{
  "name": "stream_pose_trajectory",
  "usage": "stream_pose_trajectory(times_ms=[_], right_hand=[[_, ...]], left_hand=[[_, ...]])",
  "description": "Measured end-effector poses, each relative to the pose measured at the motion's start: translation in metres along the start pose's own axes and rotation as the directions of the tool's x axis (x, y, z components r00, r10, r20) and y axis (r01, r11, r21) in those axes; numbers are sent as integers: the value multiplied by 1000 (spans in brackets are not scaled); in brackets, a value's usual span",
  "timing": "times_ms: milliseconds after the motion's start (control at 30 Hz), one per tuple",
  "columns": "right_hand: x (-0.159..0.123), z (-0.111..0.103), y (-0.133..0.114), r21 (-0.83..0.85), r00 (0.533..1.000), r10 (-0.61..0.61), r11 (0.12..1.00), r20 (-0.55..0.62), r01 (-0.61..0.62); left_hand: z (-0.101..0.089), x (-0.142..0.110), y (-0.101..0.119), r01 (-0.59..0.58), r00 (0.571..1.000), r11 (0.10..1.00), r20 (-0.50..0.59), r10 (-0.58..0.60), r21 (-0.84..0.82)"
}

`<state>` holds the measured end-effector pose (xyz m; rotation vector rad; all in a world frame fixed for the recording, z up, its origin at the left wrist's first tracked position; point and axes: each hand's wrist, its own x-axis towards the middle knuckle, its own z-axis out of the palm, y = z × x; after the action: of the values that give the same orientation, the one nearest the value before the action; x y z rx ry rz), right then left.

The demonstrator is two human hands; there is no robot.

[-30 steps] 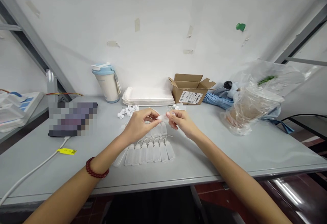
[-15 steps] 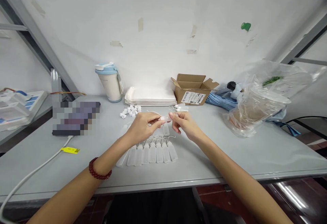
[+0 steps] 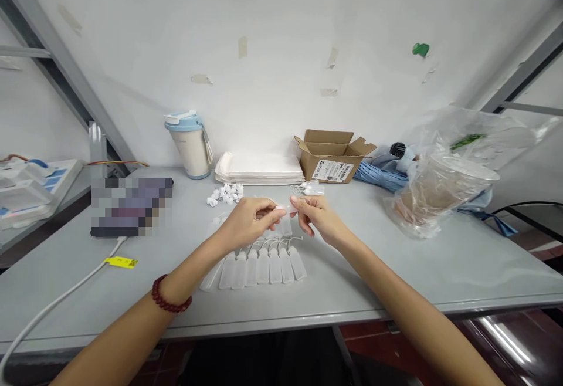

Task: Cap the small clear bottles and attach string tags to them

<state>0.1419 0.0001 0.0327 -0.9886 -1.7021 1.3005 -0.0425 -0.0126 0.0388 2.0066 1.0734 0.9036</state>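
In the middle of the head view, my left hand (image 3: 248,219) has thumb and forefinger pinched on a small translucent plastic piece (image 3: 287,207). Opposite it, my right hand (image 3: 316,213) pinches the far end of that piece between thumb and forefinger, its other fingers curled. Most of the piece is hidden by the fingertips. Below the hands lies a row of flat translucent plastic bottle-like pieces (image 3: 263,268) with thin white cords at their tops. More such pieces (image 3: 285,227) lie partly hidden under my hands.
Behind are small white plastic caps (image 3: 226,193), a stack of white sheets (image 3: 259,169), an open cardboard box (image 3: 332,163) and a few cord-ended pieces (image 3: 310,188). A tumbler (image 3: 189,148) and phone-like device (image 3: 136,204) stand left; a plastic-wrapped container (image 3: 448,192) sits right.
The view has tilted up slightly. Both hands stay close together at the same place, with the fingertips shifted a little on the piece.
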Motion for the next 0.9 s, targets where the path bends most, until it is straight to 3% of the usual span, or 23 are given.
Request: stream_pose_trajectory(times_ms=[133,333,567,767,900], right_hand=[[-1,2,0,-3,999,31,1000,-39,-31],[-1,3,1,-50,999,-12,999,-49,9],[-3,5,-3,-127,978,-157,982,-138,140],[-6,3,-5,-155,978,-129,983,-167,103],[-5,5,-2,-41,978,-65,997,-199,58]], left_hand=[[-1,0,2,-74,991,995,-108,82,72],[-3,1,2,57,996,991,76,-48,-119],[-5,4,1,175,984,953,61,-165,-248],[-4,3,4,102,994,969,53,-93,-225],[-3,3,2,109,994,967,43,-102,-230]])
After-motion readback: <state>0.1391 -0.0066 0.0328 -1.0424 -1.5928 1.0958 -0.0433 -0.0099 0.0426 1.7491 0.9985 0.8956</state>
